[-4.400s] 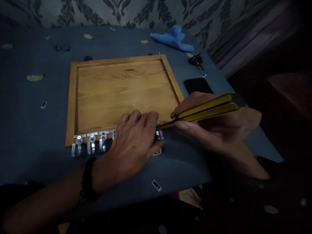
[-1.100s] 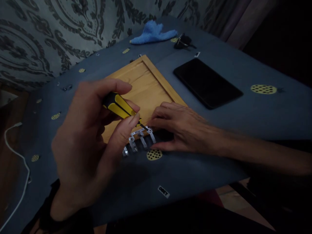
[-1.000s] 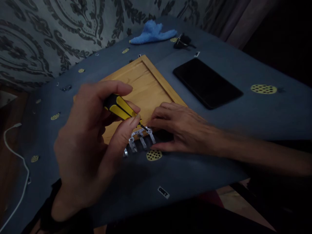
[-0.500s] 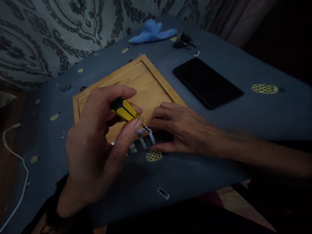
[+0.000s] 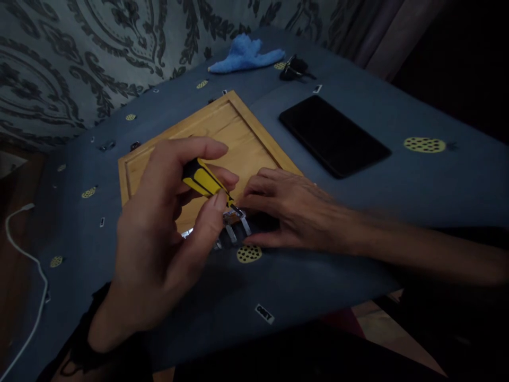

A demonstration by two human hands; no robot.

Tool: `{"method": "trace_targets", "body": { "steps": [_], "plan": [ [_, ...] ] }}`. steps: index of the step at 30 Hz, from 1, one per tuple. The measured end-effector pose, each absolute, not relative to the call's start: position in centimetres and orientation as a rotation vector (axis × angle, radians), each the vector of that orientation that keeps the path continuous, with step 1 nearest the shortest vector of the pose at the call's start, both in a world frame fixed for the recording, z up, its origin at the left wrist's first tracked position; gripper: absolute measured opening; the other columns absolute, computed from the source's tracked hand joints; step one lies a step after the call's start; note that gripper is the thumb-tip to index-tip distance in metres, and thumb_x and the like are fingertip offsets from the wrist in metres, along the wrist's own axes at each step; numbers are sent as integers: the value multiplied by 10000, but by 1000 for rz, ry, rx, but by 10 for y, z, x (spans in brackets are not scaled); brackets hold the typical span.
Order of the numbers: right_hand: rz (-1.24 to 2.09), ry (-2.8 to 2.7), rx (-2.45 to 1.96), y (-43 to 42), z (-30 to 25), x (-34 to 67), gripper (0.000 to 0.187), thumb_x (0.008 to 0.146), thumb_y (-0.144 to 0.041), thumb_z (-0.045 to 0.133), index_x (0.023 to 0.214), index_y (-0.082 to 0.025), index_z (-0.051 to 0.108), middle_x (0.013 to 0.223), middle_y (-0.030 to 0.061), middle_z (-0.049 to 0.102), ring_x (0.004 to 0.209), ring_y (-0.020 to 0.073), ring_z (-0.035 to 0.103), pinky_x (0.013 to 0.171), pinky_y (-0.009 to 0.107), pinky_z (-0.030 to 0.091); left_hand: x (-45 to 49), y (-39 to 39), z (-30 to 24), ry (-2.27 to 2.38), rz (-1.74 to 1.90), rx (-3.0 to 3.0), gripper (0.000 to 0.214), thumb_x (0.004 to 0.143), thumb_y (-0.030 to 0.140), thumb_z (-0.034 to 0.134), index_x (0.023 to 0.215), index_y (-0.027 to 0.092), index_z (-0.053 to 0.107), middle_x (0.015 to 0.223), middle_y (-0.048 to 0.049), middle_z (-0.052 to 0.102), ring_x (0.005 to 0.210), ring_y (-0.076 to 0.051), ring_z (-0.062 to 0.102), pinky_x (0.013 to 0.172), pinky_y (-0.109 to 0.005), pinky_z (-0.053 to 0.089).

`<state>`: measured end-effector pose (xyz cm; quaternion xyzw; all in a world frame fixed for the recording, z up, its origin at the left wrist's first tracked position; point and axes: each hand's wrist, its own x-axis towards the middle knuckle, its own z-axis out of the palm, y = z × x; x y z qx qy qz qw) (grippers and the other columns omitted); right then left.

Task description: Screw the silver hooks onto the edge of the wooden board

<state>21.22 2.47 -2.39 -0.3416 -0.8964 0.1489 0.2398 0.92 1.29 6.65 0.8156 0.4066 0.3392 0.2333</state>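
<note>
My left hand (image 5: 159, 249) is closed around a yellow and black screwdriver (image 5: 202, 180). Its tip rests on a metal hook rail (image 5: 234, 225) at the near edge of a wooden board (image 5: 222, 127). My right hand (image 5: 294, 212) reaches in from the right and lies palm down on the board's near corner. Its thumb and bent fingers close around the end of the rail beside the screwdriver tip. My hands hide most of the rail; only a few hooks show.
The board lies on a dark blue cloth with yellow spots. A black phone (image 5: 334, 135) lies to the right of it. A blue rag (image 5: 244, 53) and dark keys (image 5: 294, 68) lie at the far end. A white cable (image 5: 24, 276) runs along the left.
The screwdriver was in my right hand 4.4 s ago and is now in my left. Over the last second my left hand sank slightly and covered more hooks. The right hand stayed put.
</note>
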Motion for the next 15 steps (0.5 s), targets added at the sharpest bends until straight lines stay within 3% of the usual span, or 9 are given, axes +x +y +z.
{"method": "trace_targets", "body": {
  "steps": [5,8,15],
  "plan": [
    [400,-2469,-952,24,-23,212,426,875,-550,609,989,-147,687,924,96,585,873,238,509,744,379,407,22,11,64,1054,942,2023,196,949,202,514,1096,327,549,1007,-2,652,992,-230,682,910,-437,603],
    [392,-2484,-965,24,-22,212,418,864,-539,631,988,-144,696,919,95,584,865,239,504,750,385,406,24,14,64,961,914,2032,206,956,194,525,1130,301,553,1030,-10,613,987,-197,666,958,-406,582],
    [405,-2472,-950,24,-23,212,428,867,-541,637,1018,-144,690,981,104,618,905,243,525,771,384,419,4,29,75,885,733,2201,303,936,173,552,1218,282,544,1099,-26,663,1078,-254,676,828,-386,636]
  ]
}}
